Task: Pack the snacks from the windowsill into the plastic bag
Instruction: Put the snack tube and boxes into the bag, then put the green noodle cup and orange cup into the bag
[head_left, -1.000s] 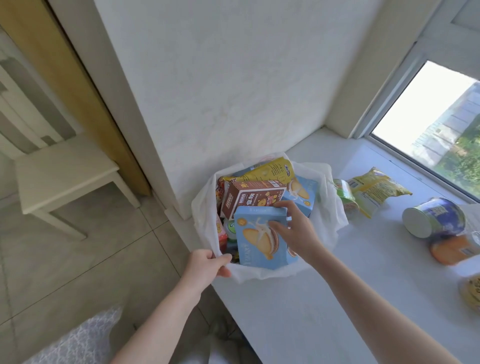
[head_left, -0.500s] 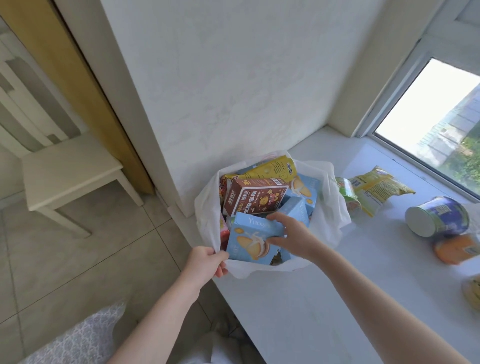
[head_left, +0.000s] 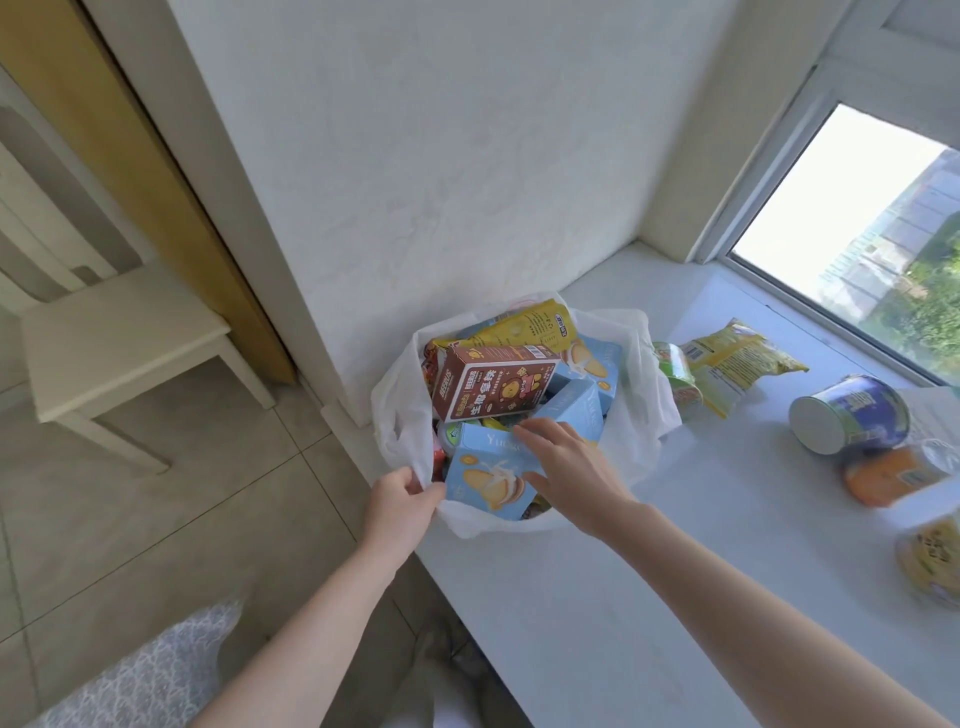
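Note:
A white plastic bag (head_left: 400, 415) stands open at the left end of the windowsill (head_left: 675, 571), stuffed with snacks: a brown biscuit box (head_left: 493, 384), a yellow pouch (head_left: 530, 327) and light blue boxes. My left hand (head_left: 400, 506) pinches the bag's near rim. My right hand (head_left: 566, 470) lies with fingers spread on the nearest blue biscuit box (head_left: 483, 480), which sits in the bag's mouth. On the sill to the right lie a green cup (head_left: 678, 379), a yellow snack bag (head_left: 737, 358), a blue can (head_left: 852, 413), an orange can (head_left: 888, 475) and a blurred jar (head_left: 930, 556).
A white wall rises just behind the bag. The window (head_left: 857, 249) borders the sill at the far right. A cream chair (head_left: 114, 332) stands on the tiled floor to the left, below the sill's edge.
The blue box has gone lower into the bag, tipped to lie flatter. My right hand's grip has loosened into spread fingers on it. My left hand still holds the rim.

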